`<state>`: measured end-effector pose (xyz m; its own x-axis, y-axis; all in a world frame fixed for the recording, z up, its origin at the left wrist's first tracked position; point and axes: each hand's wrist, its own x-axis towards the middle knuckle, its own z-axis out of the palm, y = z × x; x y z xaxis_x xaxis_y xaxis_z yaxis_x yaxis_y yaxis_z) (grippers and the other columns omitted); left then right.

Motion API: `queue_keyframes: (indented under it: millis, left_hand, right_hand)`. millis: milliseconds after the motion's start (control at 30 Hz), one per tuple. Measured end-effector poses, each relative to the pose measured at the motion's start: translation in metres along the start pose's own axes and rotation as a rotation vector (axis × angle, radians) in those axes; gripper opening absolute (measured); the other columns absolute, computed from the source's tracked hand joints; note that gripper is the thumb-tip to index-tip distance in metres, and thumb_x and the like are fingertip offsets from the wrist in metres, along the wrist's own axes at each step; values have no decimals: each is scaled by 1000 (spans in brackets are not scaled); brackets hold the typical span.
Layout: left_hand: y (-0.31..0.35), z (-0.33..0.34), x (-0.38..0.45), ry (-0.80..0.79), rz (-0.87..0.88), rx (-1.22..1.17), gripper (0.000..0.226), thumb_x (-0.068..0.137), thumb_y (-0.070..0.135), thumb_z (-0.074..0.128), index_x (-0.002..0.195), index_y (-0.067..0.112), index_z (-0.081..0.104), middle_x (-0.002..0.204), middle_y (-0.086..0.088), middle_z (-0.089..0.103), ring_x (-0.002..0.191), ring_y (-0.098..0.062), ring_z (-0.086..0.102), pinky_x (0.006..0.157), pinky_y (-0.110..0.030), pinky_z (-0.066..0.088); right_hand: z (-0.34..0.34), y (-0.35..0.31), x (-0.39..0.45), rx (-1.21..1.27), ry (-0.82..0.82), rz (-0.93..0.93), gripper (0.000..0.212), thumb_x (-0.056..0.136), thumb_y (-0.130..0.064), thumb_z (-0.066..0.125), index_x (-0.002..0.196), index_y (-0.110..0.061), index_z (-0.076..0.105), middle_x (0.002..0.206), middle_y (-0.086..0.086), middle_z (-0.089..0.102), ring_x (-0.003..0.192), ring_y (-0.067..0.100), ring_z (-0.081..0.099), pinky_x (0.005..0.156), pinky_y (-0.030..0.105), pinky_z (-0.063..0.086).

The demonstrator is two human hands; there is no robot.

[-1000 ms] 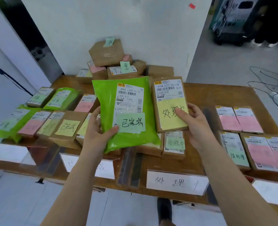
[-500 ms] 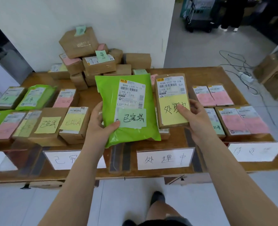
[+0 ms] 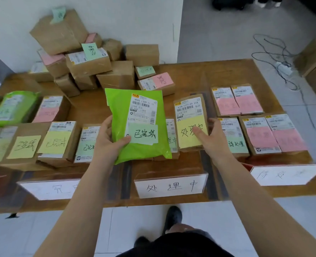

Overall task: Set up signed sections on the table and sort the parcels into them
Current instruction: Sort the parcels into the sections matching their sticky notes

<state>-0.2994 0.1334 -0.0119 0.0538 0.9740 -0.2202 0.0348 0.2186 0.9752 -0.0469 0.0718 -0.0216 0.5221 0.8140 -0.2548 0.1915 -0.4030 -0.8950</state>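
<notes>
two parcels in hand, each beside its signed section.
left hand grasps green mailer, long axis upright, its section lying leftward; right hand grasps brown parcel above the middle sign.

White wall, tiled floor (cables).

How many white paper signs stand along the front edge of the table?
3: the left sign, partly behind the left arm; the middle sign; the right sign. Others may lie outside the view.
</notes>
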Motion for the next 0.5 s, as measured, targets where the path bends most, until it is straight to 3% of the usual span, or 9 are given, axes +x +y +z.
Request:
queue_keyframes:
  millis: [133,200,300,500]
  left_hand:
    - [-8,9,7,-6,-29,32,70,78,-12,64,136,19,39,107,3,63,90,-10,64,70,-24,57]
    - [-13,12,11,-4,-50,42,70,78,-13,63,136,19,40,112,-1,62,93,-12,63,74,-27,57]
    - [-19,14,16,-7,-84,60,70,78,-12,64,135,20,41,118,-5,62,98,-18,63,81,-36,54]
    - [-30,19,22,-9,-132,62,72,78,-12,64,138,19,39,120,-6,61,94,-15,63,72,-29,55]
  right_hand:
    - [6,13,15,-96,-19,57,63,87,-27,65,138,-9,31,133,9,50,119,24,53,95,38,48]
    - [9,18,19,-126,-41,95,63,90,-23,63,140,-7,28,136,11,49,120,24,52,88,29,44]
    - [13,28,25,-173,-60,151,63,91,-23,61,142,-7,27,139,13,46,123,27,50,89,32,43]
    - [18,45,37,-172,-57,232,54,97,-26,50,143,-8,28,137,12,52,120,27,54,79,29,44]
